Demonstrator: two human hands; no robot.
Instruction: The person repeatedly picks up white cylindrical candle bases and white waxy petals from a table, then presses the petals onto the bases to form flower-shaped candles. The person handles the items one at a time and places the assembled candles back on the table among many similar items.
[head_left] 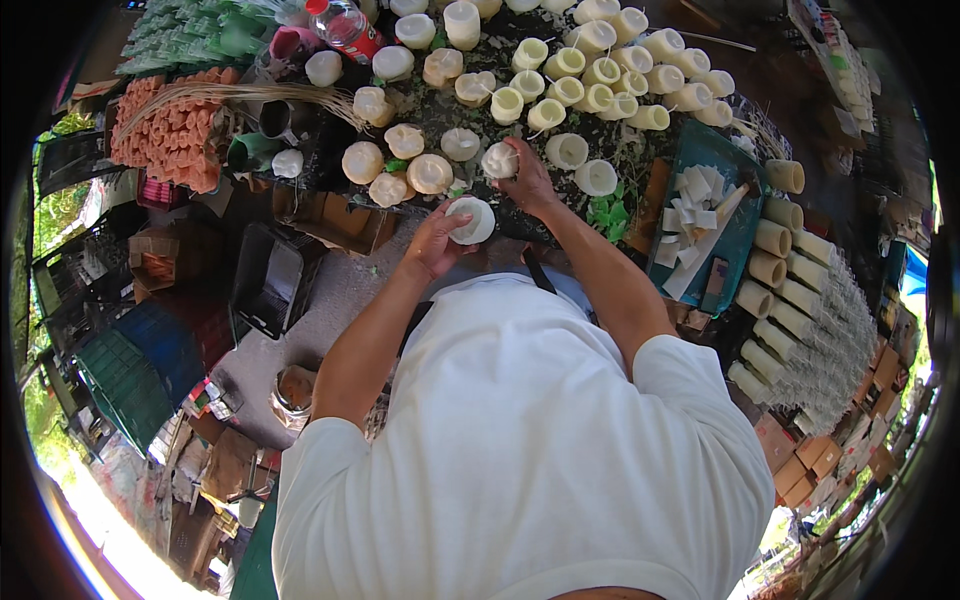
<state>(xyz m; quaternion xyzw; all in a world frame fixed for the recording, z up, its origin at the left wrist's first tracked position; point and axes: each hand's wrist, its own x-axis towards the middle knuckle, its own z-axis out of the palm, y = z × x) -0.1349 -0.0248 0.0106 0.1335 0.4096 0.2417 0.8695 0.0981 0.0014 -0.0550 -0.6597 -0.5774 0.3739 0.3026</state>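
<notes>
Close to the front of the dark, wax-spattered table [470, 105], my left hand [437, 243] is closed around a white, round, cup-shaped piece [472, 220], its pale hollow top turned up. Just above and to the right, the fingers of my right hand [530, 184] grip a white rounded piece [499, 161] with an uneven top. A small gap separates the two pieces. Several tan, lumpy-topped round pieces [430, 173] stand left of my hands. Two white hollow cups [596, 178] are right of my right hand.
Cream, cup-shaped pieces [566, 63] with thin strands crowd the far side. A red-capped bottle [345, 28] stands near pink-orange [170, 130] and green [195, 38] stacks. On the right, a teal tray [741, 180] holds white strips. A black crate [270, 280] sits lower left.
</notes>
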